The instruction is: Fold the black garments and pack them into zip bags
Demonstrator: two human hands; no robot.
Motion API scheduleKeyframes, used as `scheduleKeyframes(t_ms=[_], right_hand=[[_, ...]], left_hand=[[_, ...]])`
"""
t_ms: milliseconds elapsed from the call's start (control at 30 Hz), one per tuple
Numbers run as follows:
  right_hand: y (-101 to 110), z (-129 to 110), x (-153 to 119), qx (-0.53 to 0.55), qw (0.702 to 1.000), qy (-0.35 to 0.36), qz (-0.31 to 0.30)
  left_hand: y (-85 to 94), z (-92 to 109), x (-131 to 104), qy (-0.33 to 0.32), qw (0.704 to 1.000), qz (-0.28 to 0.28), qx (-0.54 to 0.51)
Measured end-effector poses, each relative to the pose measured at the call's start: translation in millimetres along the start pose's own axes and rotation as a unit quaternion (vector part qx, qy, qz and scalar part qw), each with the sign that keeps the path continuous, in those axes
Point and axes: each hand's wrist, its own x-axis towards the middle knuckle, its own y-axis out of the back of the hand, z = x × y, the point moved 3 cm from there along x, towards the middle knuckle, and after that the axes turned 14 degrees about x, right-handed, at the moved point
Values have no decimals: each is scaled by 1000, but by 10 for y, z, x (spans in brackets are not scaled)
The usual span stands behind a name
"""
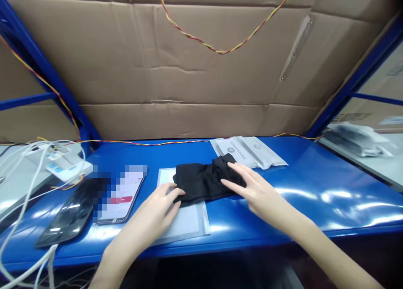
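A folded black cloth (200, 182), perhaps a garment, lies across a flat clear-edged plastic bag (187, 222) on the blue table. Its right end is bunched up and slightly raised. My left hand (162, 205) touches the cloth's lower left corner, with its fingers loosely bent and apart. At the bunched end, my right hand (255, 186) has the fabric between thumb and fingers; some of its fingertips are hidden by the folds.
Packed white pouches (248, 151) lie behind the cloth. On the left are a lit phone (121, 201), a dark phone-like device (69, 215), white cables (23, 209) and a power strip (69, 167). Cardboard (201, 79) backs the blue table (302, 171). More bags (355, 140) lie far right.
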Motion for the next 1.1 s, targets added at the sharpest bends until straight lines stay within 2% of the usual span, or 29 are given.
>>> scheduleKeyframes(t_ms=[100,167,267,367,467,567,667,800,900,967,1033,1100], right_hand=[[-141,-114,167,-18,998,40,-34],[-176,-58,258,-40,998,41,-36],[-112,97,308,-58,998,27,-14],[48,256,250,-85,996,10,18],[270,442,133,-88,994,-20,55],[548,633,15,-27,991,-79,103],[820,740,-69,84,970,-178,144],[1054,701,-114,243,910,-270,199],[1144,625,-102,390,839,-289,245],[1196,574,-74,480,782,-298,265],[1234,524,-29,550,725,-314,271],[1213,480,41,611,674,-335,246]], left_hand=[[-10,8,8,-2,1000,-3,2],[-12,-2,15,1,1000,8,13],[-15,-32,26,6,999,35,40],[10,-73,42,15,996,70,57],[118,-123,78,45,990,128,35],[317,-179,141,110,972,204,-23],[544,-207,211,170,940,281,-92],[831,-174,262,205,874,393,-202],[1039,-134,271,204,822,438,-301],[1174,-135,277,213,788,421,-396],[1293,-156,287,234,755,367,-490],[1407,-194,297,233,758,334,-510]])
